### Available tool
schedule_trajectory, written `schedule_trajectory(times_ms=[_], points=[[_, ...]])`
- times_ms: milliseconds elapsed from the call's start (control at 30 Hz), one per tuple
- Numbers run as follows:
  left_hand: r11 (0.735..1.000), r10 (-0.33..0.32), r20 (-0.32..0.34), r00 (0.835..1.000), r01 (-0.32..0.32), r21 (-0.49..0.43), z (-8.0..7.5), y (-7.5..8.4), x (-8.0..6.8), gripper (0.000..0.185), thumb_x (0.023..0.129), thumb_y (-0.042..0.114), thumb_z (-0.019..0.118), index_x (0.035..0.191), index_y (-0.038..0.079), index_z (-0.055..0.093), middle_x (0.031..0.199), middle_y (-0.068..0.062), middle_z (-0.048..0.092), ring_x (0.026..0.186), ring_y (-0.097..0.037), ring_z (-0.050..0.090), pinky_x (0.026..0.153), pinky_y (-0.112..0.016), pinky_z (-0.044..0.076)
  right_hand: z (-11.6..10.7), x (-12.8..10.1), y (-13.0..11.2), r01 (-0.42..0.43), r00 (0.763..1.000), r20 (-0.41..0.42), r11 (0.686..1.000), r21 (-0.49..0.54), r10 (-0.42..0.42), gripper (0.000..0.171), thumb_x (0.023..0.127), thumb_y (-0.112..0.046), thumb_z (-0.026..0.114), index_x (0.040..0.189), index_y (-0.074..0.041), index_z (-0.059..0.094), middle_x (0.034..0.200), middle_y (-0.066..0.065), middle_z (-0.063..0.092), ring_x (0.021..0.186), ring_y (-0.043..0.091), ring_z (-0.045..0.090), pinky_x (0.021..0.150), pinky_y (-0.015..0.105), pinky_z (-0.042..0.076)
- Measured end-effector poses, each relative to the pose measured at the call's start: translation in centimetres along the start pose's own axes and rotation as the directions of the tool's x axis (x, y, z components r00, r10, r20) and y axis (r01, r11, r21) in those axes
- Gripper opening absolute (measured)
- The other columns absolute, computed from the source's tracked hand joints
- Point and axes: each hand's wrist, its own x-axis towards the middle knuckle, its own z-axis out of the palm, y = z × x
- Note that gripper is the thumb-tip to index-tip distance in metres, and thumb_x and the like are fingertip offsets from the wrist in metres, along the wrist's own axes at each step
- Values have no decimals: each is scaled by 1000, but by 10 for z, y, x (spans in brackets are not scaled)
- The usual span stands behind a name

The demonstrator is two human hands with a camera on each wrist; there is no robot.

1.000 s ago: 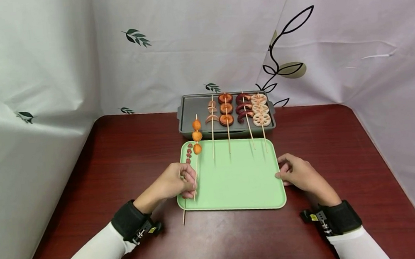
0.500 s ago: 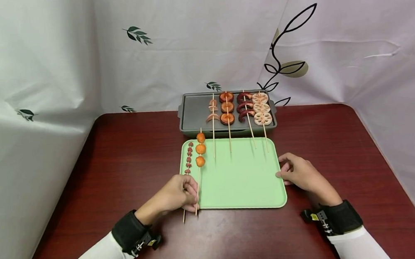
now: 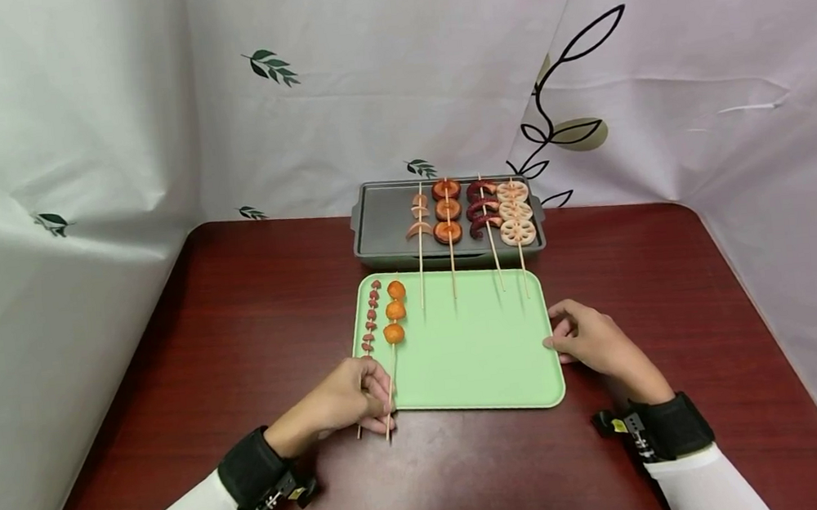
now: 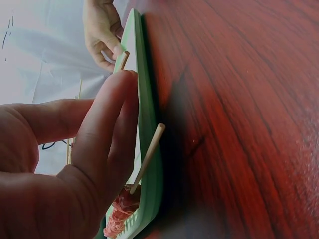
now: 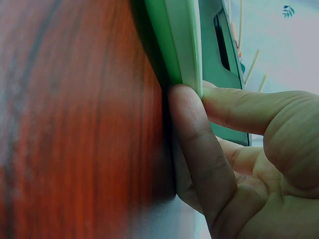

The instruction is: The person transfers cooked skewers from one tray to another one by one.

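My left hand (image 3: pixel 381 405) pinches the stick of a skewer with three orange balls (image 3: pixel 393 312) near the front left corner of the green tray (image 3: pixel 478 363). The balls lie on the tray beside a skewer of small red pieces (image 3: pixel 370 318). In the left wrist view my fingers (image 4: pixel 107 144) curl by the tray's rim (image 4: pixel 149 124), with the red skewer's bare stick end (image 4: pixel 149 154) jutting over it. My right hand (image 3: pixel 553 339) grips the tray's right edge; the right wrist view shows the thumb (image 5: pixel 199 149) against the rim (image 5: pixel 182 45) and a finger (image 5: pixel 249 107) on top.
A grey tray (image 3: pixel 383 220) stands behind the green one on the dark red table (image 3: pixel 236 304). Several more skewers lie on it, among them lotus slices (image 3: pixel 514 212) and sausage rounds (image 3: pixel 446 210), their sticks reaching over the green tray. Patterned sheets wall off the left, back and right.
My left hand has drawn the orange-ball skewer toward me, from over the grey tray's edge down onto the green tray beside the red skewer. The right hand has stayed put.
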Motion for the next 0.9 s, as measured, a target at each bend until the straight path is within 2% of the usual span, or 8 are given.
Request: schedule_trajectory(times_ms=[367, 467, 633, 800, 900], points=[[1000, 1, -27, 1000, -1, -16, 0, -1, 1, 21, 83, -22, 60, 103, -17, 54, 79, -15, 65, 67, -22, 73, 68, -37, 67, 0, 0, 0, -5, 1000, 1, 1000, 3, 5, 49, 97, -15, 72, 138, 3, 51, 94, 11, 67, 74, 17, 69, 64, 27, 62], [1000, 17, -40, 999, -16, 9, 0, -1, 2, 27, 83, -20, 60, 109, -18, 53, 79, -16, 67, 67, -23, 74, 67, -37, 67, 0, 1, 0, -3, 1000, 2, 1000, 3, 3, 49, 97, -15, 71, 138, 3, 51, 94, 11, 67, 74, 18, 69, 64, 27, 62], [989, 62, -61, 996, -53, 138, 0, 1, 3, 40, 85, -16, 64, 122, -20, 51, 79, -20, 70, 65, -25, 75, 64, -37, 67, 0, 1, 0, 7, 1000, -4, 1000, -1, -7, 49, 97, -15, 72, 137, 3, 52, 93, 11, 68, 73, 17, 70, 64, 27, 61], [959, 92, -106, 990, -59, 277, 3, 3, 3, 38, 83, -14, 66, 119, -17, 56, 74, -15, 70, 59, -22, 73, 58, -34, 65, 0, 1, 1, 10, 1000, -7, 1000, -5, -10, 49, 97, -15, 72, 137, 3, 52, 93, 11, 68, 73, 17, 70, 63, 26, 61], [931, 120, -142, 983, -62, 360, 5, 3, 3, 35, 81, -14, 64, 116, -14, 59, 72, -11, 69, 56, -19, 72, 54, -32, 64, 0, 2, 1, 10, 1000, -9, 1000, -5, -10, 48, 97, -16, 72, 137, 3, 53, 93, 11, 68, 73, 17, 70, 63, 26, 61]])
